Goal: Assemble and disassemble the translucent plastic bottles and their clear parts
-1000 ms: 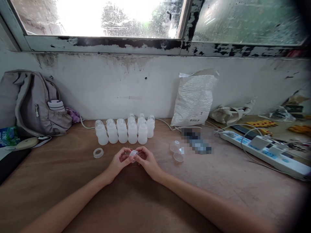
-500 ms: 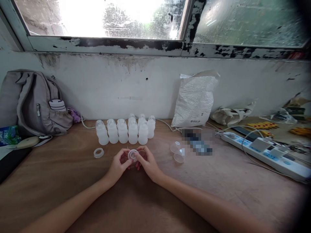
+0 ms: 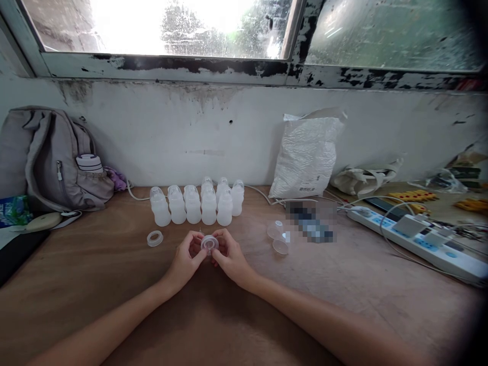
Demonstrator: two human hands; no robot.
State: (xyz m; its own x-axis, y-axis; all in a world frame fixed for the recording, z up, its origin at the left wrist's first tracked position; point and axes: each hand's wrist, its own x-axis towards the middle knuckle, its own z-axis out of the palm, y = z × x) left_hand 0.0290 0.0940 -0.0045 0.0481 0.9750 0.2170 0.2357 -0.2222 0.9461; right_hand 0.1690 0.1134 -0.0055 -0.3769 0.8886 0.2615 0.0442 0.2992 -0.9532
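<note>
Between my two hands is a translucent bottle collar ring (image 3: 209,244), with a clear round piece, likely a nipple, seated inside its opening. My left hand (image 3: 189,255) is closed on the ring's left side, thumb at the near edge. My right hand (image 3: 229,256) grips the right side, its thumb also at the near edge. The fingers behind the ring are partly hidden. A loose white collar ring (image 3: 155,238) lies on the table to the left. Beyond my hands stand several frosted baby bottles (image 3: 193,206) with clear caps. To the right lie clear dome caps (image 3: 281,246).
A grey backpack (image 3: 57,157) sits at the left. A white plastic bag (image 3: 305,157) leans on the wall beside a blurred-out patch (image 3: 310,223). A power strip (image 3: 419,244) with plugs and cables runs along the right. A dark flat object (image 3: 23,254) lies at the left edge.
My right thumb has moved from over the ring's middle down to its near edge. The ring stays held in both hands, and the view has shifted slightly.
</note>
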